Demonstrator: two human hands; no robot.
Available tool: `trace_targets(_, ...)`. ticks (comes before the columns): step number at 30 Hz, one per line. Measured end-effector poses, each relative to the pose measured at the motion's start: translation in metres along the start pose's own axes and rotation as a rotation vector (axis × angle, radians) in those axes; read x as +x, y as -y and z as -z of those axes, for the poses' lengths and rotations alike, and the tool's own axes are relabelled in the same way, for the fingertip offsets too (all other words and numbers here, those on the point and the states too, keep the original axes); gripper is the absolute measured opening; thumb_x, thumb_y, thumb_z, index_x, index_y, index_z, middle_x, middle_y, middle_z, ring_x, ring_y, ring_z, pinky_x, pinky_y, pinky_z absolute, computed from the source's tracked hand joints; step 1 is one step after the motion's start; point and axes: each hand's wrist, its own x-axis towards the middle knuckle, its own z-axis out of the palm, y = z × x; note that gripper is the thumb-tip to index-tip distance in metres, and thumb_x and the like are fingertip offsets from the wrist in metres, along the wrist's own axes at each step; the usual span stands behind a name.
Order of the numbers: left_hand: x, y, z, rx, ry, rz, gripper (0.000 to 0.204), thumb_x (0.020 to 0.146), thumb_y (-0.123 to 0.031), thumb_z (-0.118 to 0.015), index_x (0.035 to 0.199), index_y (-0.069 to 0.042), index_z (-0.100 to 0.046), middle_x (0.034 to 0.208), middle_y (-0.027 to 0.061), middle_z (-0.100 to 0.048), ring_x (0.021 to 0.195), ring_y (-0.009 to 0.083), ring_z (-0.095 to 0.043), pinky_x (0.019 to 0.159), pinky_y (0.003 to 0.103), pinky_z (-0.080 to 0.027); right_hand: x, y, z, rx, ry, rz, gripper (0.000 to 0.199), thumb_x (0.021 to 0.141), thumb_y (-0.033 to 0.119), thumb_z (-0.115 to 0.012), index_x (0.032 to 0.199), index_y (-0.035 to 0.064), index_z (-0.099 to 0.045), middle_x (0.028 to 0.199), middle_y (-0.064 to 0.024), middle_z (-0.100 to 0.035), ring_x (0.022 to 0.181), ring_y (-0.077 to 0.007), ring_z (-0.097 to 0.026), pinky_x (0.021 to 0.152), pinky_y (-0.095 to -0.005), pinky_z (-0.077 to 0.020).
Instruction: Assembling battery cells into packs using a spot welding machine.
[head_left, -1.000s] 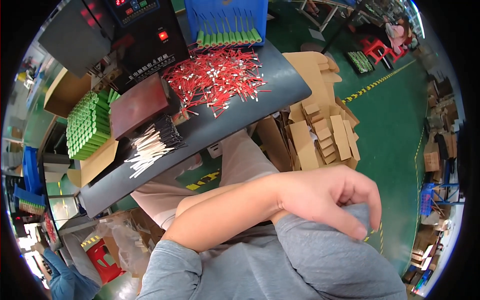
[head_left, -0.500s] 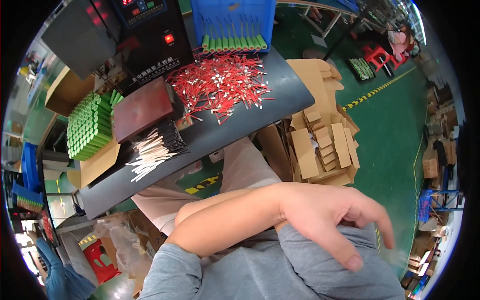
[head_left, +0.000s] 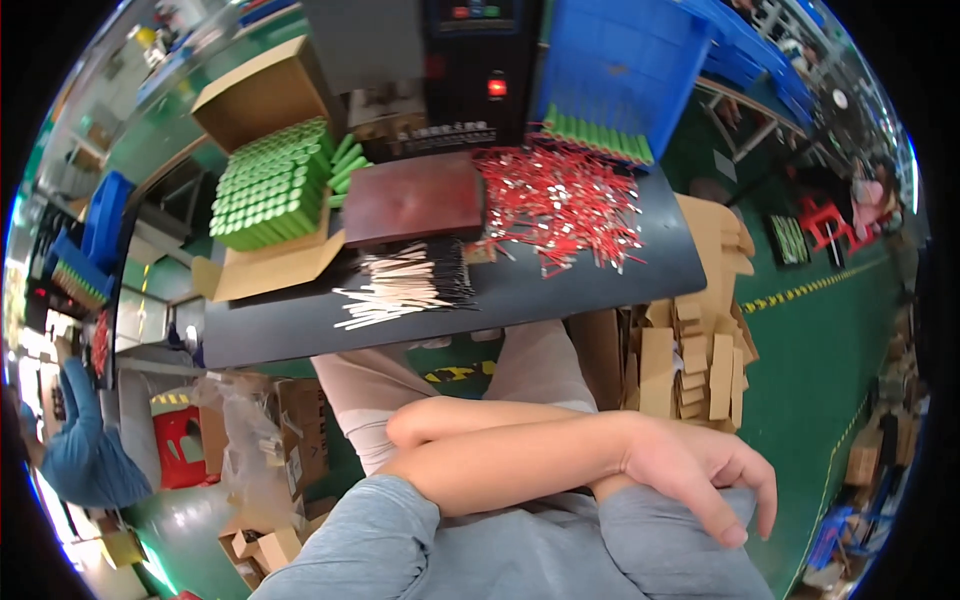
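Observation:
My forearms are crossed over my lap, short grey sleeves at the elbows. On top lies the left forearm, and my left hand [head_left: 690, 470] hangs by the right sleeve [head_left: 660, 525]. Its thumb and fingers are apart, with nothing in them. Beneath it the right forearm [head_left: 500, 412] runs to the left. Of my right hand [head_left: 408, 422] only the bent wrist end shows; its fingers are hidden under the left arm. Beyond my knees, on the dark table [head_left: 560, 300], lie black wires with pale sleeves [head_left: 400, 285] and a heap of red wires [head_left: 570, 205].
A dark red block [head_left: 412, 198] sits before a black machine [head_left: 470, 90] with a lit red switch. Left of it, a carton holds green cylindrical cells [head_left: 270, 190]. More green cells [head_left: 600, 138] line a blue bin [head_left: 625, 70]. Cardboard pieces [head_left: 690, 360] fill a floor box at right.
My view has turned left, so table and machine sit further right and more level. The arms stay crossed; the left hand's fingers hang slightly closer in. Nothing was picked up.

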Motion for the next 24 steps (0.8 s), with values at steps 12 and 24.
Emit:
trace_targets(12,-0.008,-0.010,-0.036,0.157,0.196,-0.046,0.038,0.100,-0.017,-0.075,0.130,0.002,-0.062,0.125,0.0113,-0.068,0.118,0.0134,-0.059,0.100,0.030,-0.049,0.025,0.024,0.014,-0.159,0.079,-0.070,0.032,0.091,0.034,-0.068,0.083,0.0058,-0.080,0.084,-0.0114,-0.078,0.087,-0.0296,-0.075,0.082,-0.0438,-0.0576)
trace_targets(24,-0.019,-0.004,-0.075,0.117,0.197,-0.055,0.040,0.098,-0.014,-0.076,0.132,0.002,-0.062,0.127,0.0094,-0.068,0.117,0.0137,-0.061,0.100,0.030,-0.050,0.032,0.019,0.007,-0.199,0.007,-0.153,0.031,0.089,0.032,-0.069,0.072,0.0090,-0.080,0.075,-0.0081,-0.077,0.080,-0.0263,-0.075,0.080,-0.0423,-0.0581)
